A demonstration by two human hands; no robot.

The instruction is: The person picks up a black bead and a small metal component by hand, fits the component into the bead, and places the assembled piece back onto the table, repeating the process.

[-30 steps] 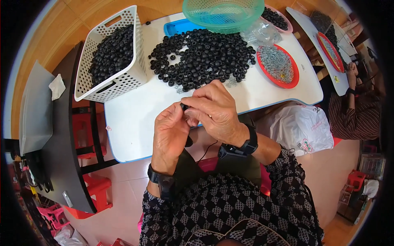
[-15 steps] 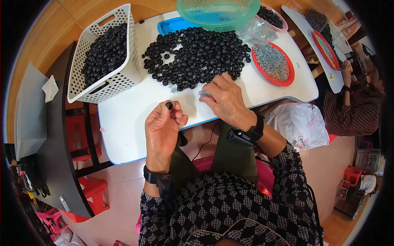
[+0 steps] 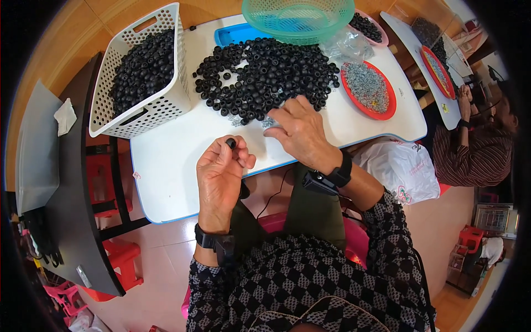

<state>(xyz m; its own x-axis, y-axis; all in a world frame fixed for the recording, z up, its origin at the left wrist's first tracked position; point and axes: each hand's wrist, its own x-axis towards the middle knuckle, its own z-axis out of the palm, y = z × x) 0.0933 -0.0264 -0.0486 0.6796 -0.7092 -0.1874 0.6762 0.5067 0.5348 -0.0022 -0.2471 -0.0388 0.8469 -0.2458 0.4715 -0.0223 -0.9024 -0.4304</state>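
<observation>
I see 1 small black ring (image 3: 230, 143) pinched upright at my left fingertips, above the white table (image 3: 166, 166). A heap of like black rings (image 3: 265, 74) lies on the table, touching my right fingers.

The tabletop (image 3: 166, 166) looks like smooth white laminate with a faint sheen and a thin blue edge. The small ring (image 3: 230, 143) pinched in the left hand (image 3: 221, 177) is matt black, rubber or dull plastic by its look, as is the heap of rings (image 3: 265, 77) at 12 o'clock from it. The white basket (image 3: 166, 105) at 10 o'clock is perforated plastic, slightly glossy; the green basket (image 3: 298, 19) is translucent plastic mesh. The red dish (image 3: 387, 108) at 2 o'clock is glossy plastic, filled with small shiny metal pieces (image 3: 366, 86). Beside it lies a crinkled clear plastic bag (image 3: 348, 44). The floor (image 3: 166, 260) shows glossy tile.
</observation>
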